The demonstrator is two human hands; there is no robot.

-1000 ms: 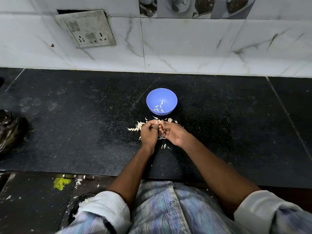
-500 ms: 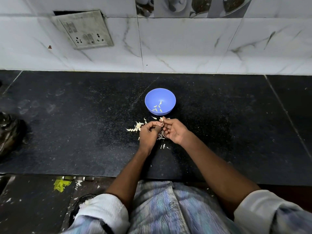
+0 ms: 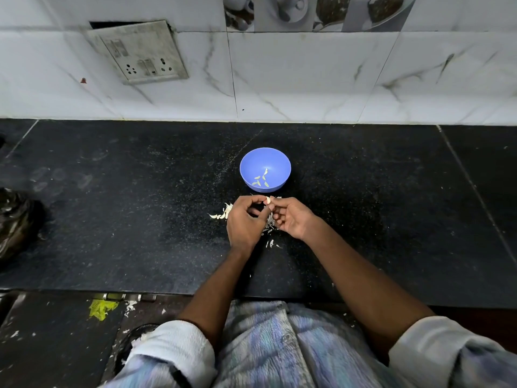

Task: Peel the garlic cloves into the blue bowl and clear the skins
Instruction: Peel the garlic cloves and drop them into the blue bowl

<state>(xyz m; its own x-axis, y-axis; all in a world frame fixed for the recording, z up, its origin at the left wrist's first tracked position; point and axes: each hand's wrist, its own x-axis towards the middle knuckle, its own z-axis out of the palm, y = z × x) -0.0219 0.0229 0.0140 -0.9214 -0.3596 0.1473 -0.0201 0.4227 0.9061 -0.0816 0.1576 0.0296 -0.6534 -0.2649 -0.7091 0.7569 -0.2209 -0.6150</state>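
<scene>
both hands work one garlic clove just in front of the blue bowl

the left hand [image 3: 242,223] and right hand [image 3: 293,218] meet with curled fingers, pinching the garlic clove [image 3: 268,200] between their fingertips above the black counter [image 3: 140,219]; loose skins [image 3: 223,214] lie under the hands, and the blue bowl [image 3: 277,161] holds a few peeled cloves [image 3: 260,180]

Black speckled countertop [image 3: 112,219]; white marble-veined wall tiles [image 3: 307,79]; tilted socket plate [image 3: 140,51].

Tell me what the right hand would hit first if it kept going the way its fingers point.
The right hand points left toward the left hand, so it would likely meet the garlic clove pinched between them, then the left fingers.
</scene>
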